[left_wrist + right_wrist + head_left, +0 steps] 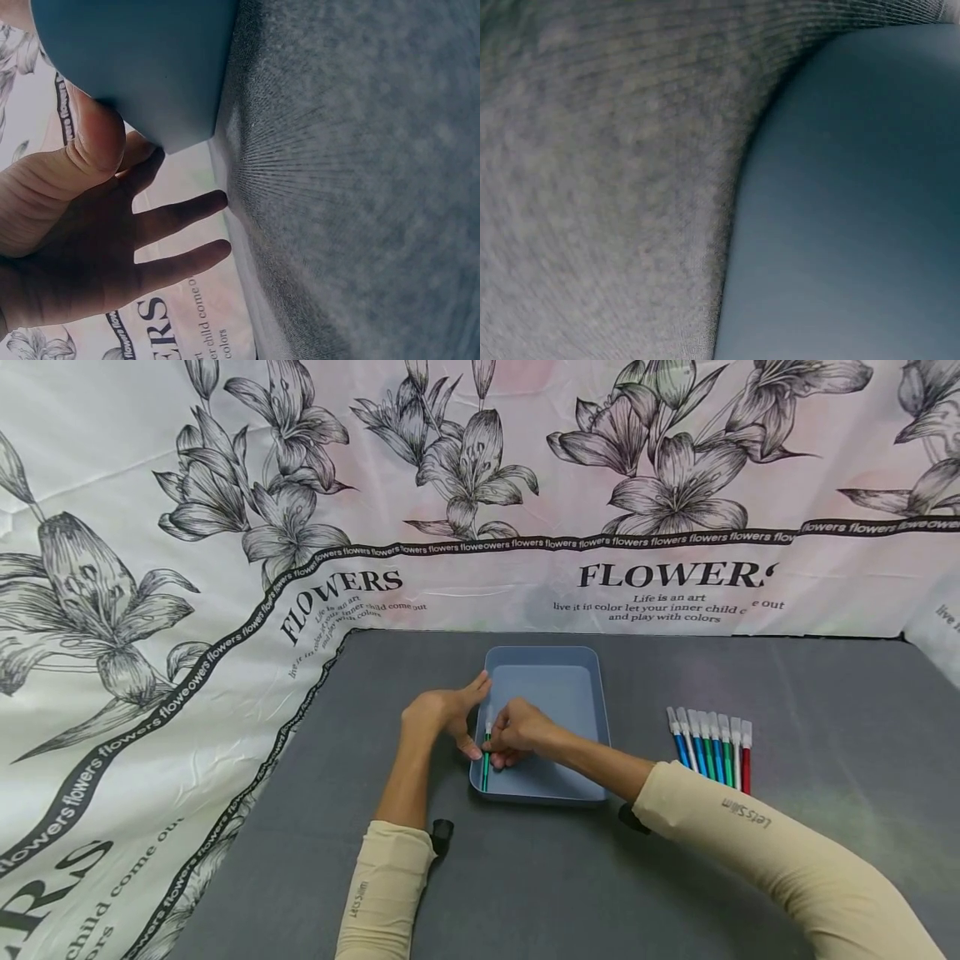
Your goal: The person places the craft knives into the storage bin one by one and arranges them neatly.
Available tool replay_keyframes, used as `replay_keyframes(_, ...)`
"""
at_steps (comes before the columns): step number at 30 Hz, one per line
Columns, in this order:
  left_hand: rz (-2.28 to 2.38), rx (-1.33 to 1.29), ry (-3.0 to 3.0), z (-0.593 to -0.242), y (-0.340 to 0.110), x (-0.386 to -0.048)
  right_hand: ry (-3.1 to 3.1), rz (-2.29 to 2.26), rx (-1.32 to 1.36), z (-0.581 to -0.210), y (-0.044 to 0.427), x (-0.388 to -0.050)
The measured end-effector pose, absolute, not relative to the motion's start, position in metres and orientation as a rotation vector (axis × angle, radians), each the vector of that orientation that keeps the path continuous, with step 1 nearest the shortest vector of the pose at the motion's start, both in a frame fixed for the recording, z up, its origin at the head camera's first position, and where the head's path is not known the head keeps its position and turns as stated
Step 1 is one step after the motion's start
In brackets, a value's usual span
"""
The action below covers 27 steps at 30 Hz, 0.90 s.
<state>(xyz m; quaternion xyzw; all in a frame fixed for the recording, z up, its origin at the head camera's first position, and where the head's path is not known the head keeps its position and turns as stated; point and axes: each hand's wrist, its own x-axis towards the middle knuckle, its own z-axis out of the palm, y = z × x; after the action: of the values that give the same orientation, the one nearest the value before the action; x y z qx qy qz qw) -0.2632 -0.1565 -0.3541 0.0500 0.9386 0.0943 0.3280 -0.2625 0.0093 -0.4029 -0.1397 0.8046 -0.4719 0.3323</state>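
Observation:
A blue-grey rectangular tray (555,777) lies on the dark table. Along its left inner side is a green felt-tip pen (485,774), pinched near its upper part by the fingers of my right hand (521,731). My left hand (446,712) stands at the tray's left side, its thumb and a fingertip touching the edge. In the left wrist view, the other fingers of that hand (82,217) are spread and straight below the tray wall (150,67). Only the tray's outer wall (855,210) and the table show in the right wrist view; the right hand is out of it.
Right of the tray lies a row of several felt-tip pens (708,747) in blue, green, white and red, with pale caps; the right forearm sleeve (750,827) covers their lower ends. Behind the table (540,885) hangs a flower-printed cloth (480,585), which also runs along the left.

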Motion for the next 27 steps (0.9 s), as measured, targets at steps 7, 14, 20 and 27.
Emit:
replay_keyframes(7,0.228,0.146,2.463,-0.355,-0.157,-0.262,2.110,-1.243,-0.373,-0.403,0.010,-0.261)
replay_keyframes(14,0.223,0.176,2.475,-0.355,-0.158,-0.262,2.208,-1.229,-0.533,-0.393,0.020,-0.257)
replay_keyframes(20,0.200,0.183,2.476,-0.356,-0.157,-0.263,2.224,-1.303,-0.550,-0.371,0.044,-0.250)
replay_keyframes(27,0.197,0.188,2.482,-0.356,-0.154,-0.263,2.293,-1.348,-0.543,-0.343,0.086,-0.251)
